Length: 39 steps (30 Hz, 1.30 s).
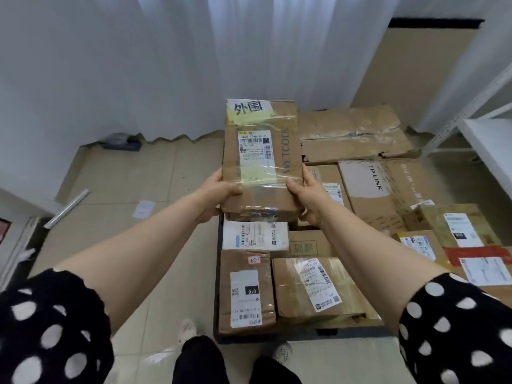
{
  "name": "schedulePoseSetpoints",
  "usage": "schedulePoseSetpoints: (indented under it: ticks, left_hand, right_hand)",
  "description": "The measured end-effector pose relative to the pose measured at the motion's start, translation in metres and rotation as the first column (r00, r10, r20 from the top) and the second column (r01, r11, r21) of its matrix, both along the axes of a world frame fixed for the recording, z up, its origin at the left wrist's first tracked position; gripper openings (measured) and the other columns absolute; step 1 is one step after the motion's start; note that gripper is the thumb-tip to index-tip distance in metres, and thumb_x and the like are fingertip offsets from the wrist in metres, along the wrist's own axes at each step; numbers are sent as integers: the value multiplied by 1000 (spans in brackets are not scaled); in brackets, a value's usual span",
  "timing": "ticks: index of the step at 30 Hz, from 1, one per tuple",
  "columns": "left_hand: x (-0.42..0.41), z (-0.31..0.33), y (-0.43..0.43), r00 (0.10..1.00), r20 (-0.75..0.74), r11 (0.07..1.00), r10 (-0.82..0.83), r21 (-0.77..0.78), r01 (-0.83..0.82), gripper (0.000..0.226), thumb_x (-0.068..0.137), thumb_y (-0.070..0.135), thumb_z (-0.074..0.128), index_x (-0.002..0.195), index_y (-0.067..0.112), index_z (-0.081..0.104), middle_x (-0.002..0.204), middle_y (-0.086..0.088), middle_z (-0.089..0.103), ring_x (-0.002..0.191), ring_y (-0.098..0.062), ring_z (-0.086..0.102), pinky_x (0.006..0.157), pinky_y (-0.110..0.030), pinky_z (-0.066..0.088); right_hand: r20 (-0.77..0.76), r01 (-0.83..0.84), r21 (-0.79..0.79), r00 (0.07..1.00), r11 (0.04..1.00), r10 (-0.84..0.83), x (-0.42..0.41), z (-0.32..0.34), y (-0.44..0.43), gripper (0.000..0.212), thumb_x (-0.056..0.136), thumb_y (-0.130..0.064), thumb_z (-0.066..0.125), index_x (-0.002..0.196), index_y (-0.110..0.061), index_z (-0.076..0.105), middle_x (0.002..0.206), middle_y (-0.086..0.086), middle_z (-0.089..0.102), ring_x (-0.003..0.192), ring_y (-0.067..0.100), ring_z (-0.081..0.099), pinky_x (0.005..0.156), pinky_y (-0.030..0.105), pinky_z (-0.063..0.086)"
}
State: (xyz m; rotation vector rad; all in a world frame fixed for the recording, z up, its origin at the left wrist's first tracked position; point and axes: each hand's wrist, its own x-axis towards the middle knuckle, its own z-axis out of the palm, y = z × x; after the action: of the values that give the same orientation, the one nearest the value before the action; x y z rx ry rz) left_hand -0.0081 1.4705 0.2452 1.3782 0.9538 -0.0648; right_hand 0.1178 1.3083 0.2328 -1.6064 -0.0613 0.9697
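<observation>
I hold a long brown cardboard parcel in the air in front of me, above a pile of parcels. It is wrapped in clear tape, carries a white shipping label and a handwritten white tag at its far end. My left hand grips its near left corner, thumb on top. My right hand grips the near right corner the same way. Both forearms stretch forward from black sleeves with white dots.
Several taped cardboard parcels lie packed on the floor below, among them a white-labelled one, a TP-LINK box and a large flat box. White curtains hang behind. A white shelf stands right. A metal bar lies left on the tile floor.
</observation>
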Motion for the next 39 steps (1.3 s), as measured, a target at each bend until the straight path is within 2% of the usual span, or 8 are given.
schedulePoseSetpoints:
  ticks: [2,5,10,14,19,23,31,39]
  left_hand:
    - [12,-13,15,999,17,999,-43,-31,44,52,91,-2,55,129,31,45,104,3,61,88,-16,61,53,-29,53]
    - [35,-40,44,994,35,992,-101,-77,103,55,90,-4,56,132,30,44,104,2,62,90,-19,61,68,-37,55]
    - [64,-90,93,990,34,979,-135,-149,139,66,86,-4,62,138,32,42,116,-4,62,101,-26,61,69,-36,53]
    - [74,-131,123,987,-3,972,-159,-176,156,66,85,-2,65,139,28,42,121,-5,62,108,-26,61,92,-45,52]
    - [79,-171,141,978,-47,968,-203,-163,193,63,85,5,68,137,27,42,122,-3,60,109,-23,60,94,-44,52]
    - [74,-196,143,975,-85,969,-205,-159,190,61,85,6,68,135,32,43,123,-1,60,111,-22,59,97,-45,50]
    - [67,-223,140,960,-167,971,-227,-117,209,63,84,7,70,137,25,43,124,0,59,114,-20,57,101,-41,47]
    - [65,-238,137,954,-216,978,-209,-25,209,48,81,13,73,123,23,53,121,0,63,111,-21,60,98,-46,49]
  right_hand:
    - [2,33,-18,999,999,-33,11,-11,13,55,99,-14,49,142,-43,32,103,-10,61,77,13,59,47,23,46]
    - [69,108,-46,992,993,-105,24,-35,37,54,98,-11,50,142,-38,35,117,-3,60,86,14,60,60,29,50]
    - [87,233,-222,972,947,-219,41,-91,81,36,94,-24,57,129,-16,50,125,8,60,109,26,59,94,48,50]
    - [67,212,-285,977,935,-201,52,-125,109,23,96,-23,55,117,-16,55,115,6,62,102,23,59,87,39,51]
    - [50,201,-327,979,923,-195,57,-158,124,19,97,-21,54,115,-16,55,104,2,63,86,16,59,63,25,46]
    - [24,188,-368,981,911,-193,57,-183,128,27,96,-19,55,122,-12,56,114,6,62,100,22,59,85,37,50]
    - [19,152,-416,987,896,-159,56,-216,128,23,94,-15,57,117,-14,56,114,5,63,101,20,59,90,32,47]
    - [-2,100,-439,994,893,-112,56,-229,126,29,94,-13,57,123,-12,56,116,7,62,105,22,58,96,36,47]
